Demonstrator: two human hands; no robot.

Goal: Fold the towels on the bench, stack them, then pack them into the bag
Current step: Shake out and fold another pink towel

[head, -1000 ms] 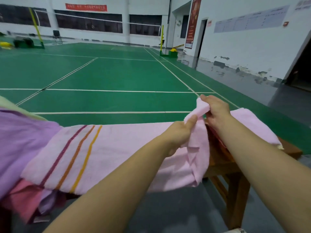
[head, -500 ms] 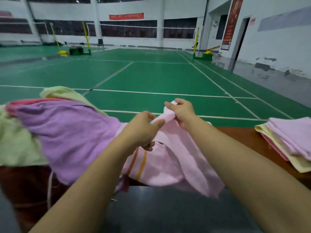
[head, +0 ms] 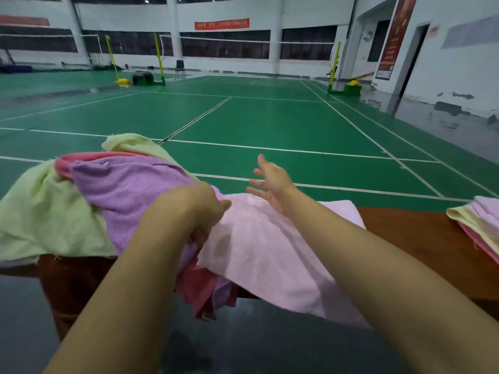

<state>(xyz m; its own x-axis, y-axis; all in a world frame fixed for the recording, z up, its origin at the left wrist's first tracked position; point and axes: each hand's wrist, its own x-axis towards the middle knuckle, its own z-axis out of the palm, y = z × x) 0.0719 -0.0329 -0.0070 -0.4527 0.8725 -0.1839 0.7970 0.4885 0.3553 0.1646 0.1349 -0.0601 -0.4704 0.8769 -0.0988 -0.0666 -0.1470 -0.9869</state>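
1. Head view, hands: the left hand point(head: 201, 209) curls its fingers into the left end of the pale pink towel point(head: 272, 255), gripping the cloth where it meets the heap of unfolded towels. The right hand point(head: 271, 182) is lifted above the same towel with its fingers spread and straight, holding nothing; whether its heel brushes the cloth cannot be told.
2. Head view, pale pink towel: it lies across the middle of the brown wooden surface point(head: 421, 238), its far edge near the far edge of the surface and its near part draped over the near edge, hanging toward the dark floor point(head: 243, 344).
3. Head view, unfolded heap: at the left end of the surface sits a loose pile, with a purple towel point(head: 129, 190) on top, a light green towel point(head: 46, 220) spilling left of it, a pale yellow towel point(head: 129, 144) behind, and a deeper pink towel point(head: 199, 290) hanging below the left hand over the near edge.
4. Head view, folded stack point(head: 480, 225): at the right end of the surface, well apart from the hands, lies a small pile of folded towels, lilac on top, yellow beneath, pink at the bottom.
5. Head view, surroundings: beyond the surface spreads a green court point(head: 270, 122) with white lines and net posts.
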